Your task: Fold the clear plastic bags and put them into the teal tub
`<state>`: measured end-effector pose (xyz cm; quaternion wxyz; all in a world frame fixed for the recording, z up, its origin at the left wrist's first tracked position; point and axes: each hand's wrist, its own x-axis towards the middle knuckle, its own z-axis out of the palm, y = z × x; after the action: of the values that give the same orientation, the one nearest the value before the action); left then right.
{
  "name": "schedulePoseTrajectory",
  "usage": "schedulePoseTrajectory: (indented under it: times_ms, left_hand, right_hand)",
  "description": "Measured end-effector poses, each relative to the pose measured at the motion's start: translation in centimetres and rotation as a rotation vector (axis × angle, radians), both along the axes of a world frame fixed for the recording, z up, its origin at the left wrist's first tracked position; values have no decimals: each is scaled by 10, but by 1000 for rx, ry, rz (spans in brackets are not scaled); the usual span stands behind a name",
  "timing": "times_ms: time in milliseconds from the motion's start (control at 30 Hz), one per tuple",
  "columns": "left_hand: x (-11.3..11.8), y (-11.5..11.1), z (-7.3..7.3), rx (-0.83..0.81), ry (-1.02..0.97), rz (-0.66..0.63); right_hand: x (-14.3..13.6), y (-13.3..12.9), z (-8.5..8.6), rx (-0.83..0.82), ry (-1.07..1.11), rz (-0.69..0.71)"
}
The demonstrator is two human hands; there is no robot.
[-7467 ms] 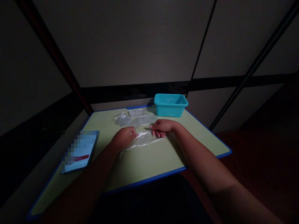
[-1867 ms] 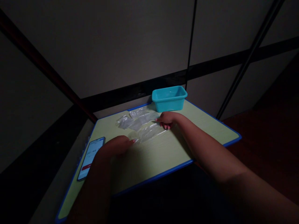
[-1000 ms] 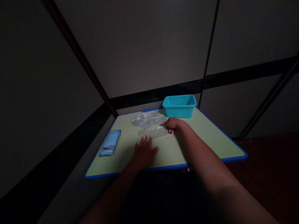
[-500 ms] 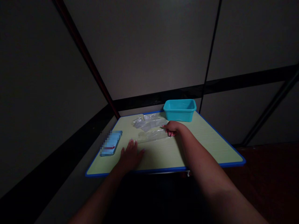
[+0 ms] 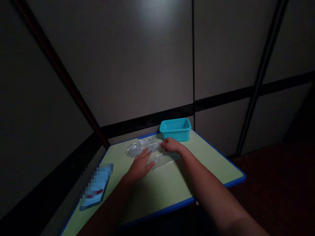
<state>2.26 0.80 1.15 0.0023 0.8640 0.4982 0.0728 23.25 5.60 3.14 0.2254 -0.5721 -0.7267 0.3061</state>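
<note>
From my end of the link I take the teal tub as my landmark. In front of it, on the wearer's side and a little leftward, lies the near clear sheet, spread thin on the table; left of the tub sits the far clear plastic, more crumpled. The left hand has its fingers spread and grips nothing that I can see; it lies well left and forward of the tub, over or on the left end of the near clear sheet. The right hand, just in front of the tub, has curled fingers by the border between the two pieces, and I can't make out whether they pinch any film. The phone lies farthest left of the tub, well apart. I judge the step in hand to be managing thin film, so I'd press lightly with the left palm, since skin may cling and drag the sheet. I'd pinch only one edge with the right fingertips, check that the far plastic isn't caught too, and smooth slowly outward, keeping knuckles off the tub.
</note>
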Motion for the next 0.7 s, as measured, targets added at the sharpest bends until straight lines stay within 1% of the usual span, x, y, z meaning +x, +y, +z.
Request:
schedulePoseTrajectory:
  times_ms: [33, 100, 167, 233, 367, 433, 567, 700]
  left_hand:
    - [-1, 2, -2, 18, -16, -18]
    - [-4, 5, -5, 17, -21, -40]
    - [-9, 4, -5, 22, -13, -46]
    - [-14, 3, -4, 41, -8, -30]
    - [-20, 0, -3, -94, 92, 81]
    - [-20, -1, -4, -104, 109, 118]
    - [-19, -3, -6, -95, 101, 160]
    - [-19, -4, -5, -114, 60, 153]
  right_hand:
    - [-1, 1, 0, 74, -22, -14]
    - [-3, 2, -3, 207, -149, -45]
    - [-7, 0, -7, 265, -232, -33]
    - [-13, -3, -11, 273, -268, 29]
    - [-21, -8, -16, 300, -300, 118]
    - [-24, -8, -18, 313, -292, 150]
    - [-26, -6, -24, 297, -240, 168]
    - [-26, -3, -29, 275, -195, 160]
